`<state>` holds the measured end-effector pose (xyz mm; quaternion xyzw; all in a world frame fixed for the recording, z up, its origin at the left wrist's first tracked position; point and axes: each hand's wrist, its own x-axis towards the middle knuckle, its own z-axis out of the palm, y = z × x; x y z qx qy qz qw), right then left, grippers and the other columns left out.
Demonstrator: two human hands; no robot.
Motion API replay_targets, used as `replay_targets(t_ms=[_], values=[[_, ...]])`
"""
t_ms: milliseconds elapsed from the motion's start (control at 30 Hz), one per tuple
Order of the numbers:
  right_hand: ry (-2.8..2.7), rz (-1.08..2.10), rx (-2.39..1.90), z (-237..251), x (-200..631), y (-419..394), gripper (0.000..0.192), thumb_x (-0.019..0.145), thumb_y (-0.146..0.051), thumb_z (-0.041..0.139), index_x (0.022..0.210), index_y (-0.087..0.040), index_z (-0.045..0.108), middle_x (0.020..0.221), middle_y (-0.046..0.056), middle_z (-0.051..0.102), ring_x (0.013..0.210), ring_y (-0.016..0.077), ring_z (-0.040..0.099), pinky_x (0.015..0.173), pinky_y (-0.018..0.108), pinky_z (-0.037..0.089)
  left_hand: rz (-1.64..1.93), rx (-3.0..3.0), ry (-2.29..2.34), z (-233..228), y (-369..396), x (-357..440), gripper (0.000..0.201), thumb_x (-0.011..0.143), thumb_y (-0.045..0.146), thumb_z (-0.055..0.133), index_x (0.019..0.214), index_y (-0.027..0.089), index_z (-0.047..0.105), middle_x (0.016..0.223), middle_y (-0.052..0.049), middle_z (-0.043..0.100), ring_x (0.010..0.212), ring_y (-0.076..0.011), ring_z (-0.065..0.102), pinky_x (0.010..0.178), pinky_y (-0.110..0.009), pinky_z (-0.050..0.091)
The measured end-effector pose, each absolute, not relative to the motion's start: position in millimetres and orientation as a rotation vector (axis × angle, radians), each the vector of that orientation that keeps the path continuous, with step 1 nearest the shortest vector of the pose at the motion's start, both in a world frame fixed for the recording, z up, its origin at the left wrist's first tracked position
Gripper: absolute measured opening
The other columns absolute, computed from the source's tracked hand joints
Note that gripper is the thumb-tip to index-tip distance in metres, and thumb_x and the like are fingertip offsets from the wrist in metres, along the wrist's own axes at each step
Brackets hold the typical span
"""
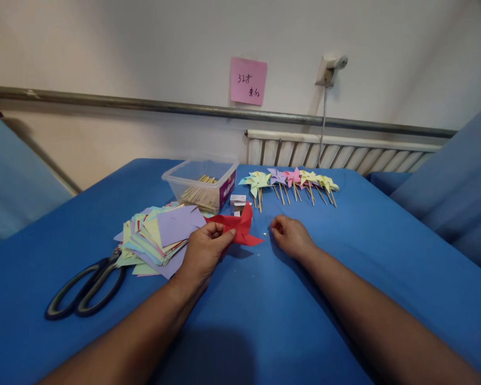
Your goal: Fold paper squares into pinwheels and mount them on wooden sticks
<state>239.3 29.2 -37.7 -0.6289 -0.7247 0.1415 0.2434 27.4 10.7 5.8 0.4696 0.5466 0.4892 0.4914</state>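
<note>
My left hand (pixel 203 250) pinches a red paper pinwheel (pixel 237 226) by its left side, holding it just above the blue table (pixel 264 310). To the right, my right hand (pixel 291 235) rests on the cloth with its fingers curled; a tiny pale speck (pixel 264 234) lies just left of it, and I cannot tell whether the fingers hold anything. A stack of coloured paper squares (pixel 160 235) lies directly left of my left hand.
Black scissors (pixel 86 291) lie at the left. A clear plastic box (pixel 202 184) with wooden sticks stands behind the paper. Several finished pinwheels on sticks (pixel 291 182) lie in a row at the back. Small white boxes (pixel 238 202) sit beside the tub. A radiator (pixel 344 152) stands behind.
</note>
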Motion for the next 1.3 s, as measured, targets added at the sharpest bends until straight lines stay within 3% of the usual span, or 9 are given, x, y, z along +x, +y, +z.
replay_targets(t_ms=[333,500,800,1167,1300], values=[[-2.245,0.325,-1.564,-36.8,235.0,23.0,0.018,0.089,-0.020,0.052,0.096,-0.020,0.068,0.096,0.005,0.064,0.087,0.0143,0.060,0.079,0.024,0.041,1.152,1.148,1.315,0.2,12.1,26.9,0.029,0.059,0.034,0.076,0.063,0.018,0.052,0.047,0.007,0.048,0.040,-0.0076,0.040,0.037,-0.020,0.027],[-2.233,0.320,-1.596,-36.3,233.2,25.1,0.018,0.091,-0.022,0.050,0.090,-0.019,0.068,0.093,0.005,0.064,0.087,0.0147,0.058,0.079,0.025,0.041,1.160,1.152,1.310,0.3,12.1,26.7,0.029,0.059,0.034,0.076,0.062,0.018,0.052,0.048,0.006,0.050,0.041,-0.0074,0.041,0.038,-0.019,0.028],[-2.177,0.696,-1.237,-42.1,236.9,27.9,0.009,0.082,-0.012,0.062,0.076,-0.018,0.064,0.091,0.001,0.064,0.087,0.0127,0.058,0.080,0.025,0.044,1.178,1.151,1.303,0.8,12.2,27.4,0.030,0.058,0.033,0.077,0.061,0.018,0.051,0.047,0.007,0.049,0.041,-0.0071,0.039,0.038,-0.020,0.027],[-2.190,0.567,-1.424,-36.1,241.7,28.3,0.013,0.077,-0.005,0.058,0.075,-0.018,0.061,0.083,0.001,0.062,0.079,0.0129,0.056,0.075,0.024,0.041,1.158,1.142,1.306,0.6,10.9,28.4,0.030,0.059,0.034,0.076,0.062,0.018,0.051,0.048,0.006,0.049,0.041,-0.0070,0.040,0.039,-0.019,0.027],[-2.190,0.500,-1.524,-33.5,240.3,25.6,0.013,0.080,-0.008,0.056,0.083,-0.018,0.063,0.088,0.003,0.063,0.079,0.0131,0.057,0.072,0.023,0.040,1.167,1.137,1.306,1.6,10.5,29.1,0.031,0.058,0.034,0.077,0.061,0.018,0.050,0.048,0.007,0.048,0.041,-0.0070,0.040,0.038,-0.020,0.027]])
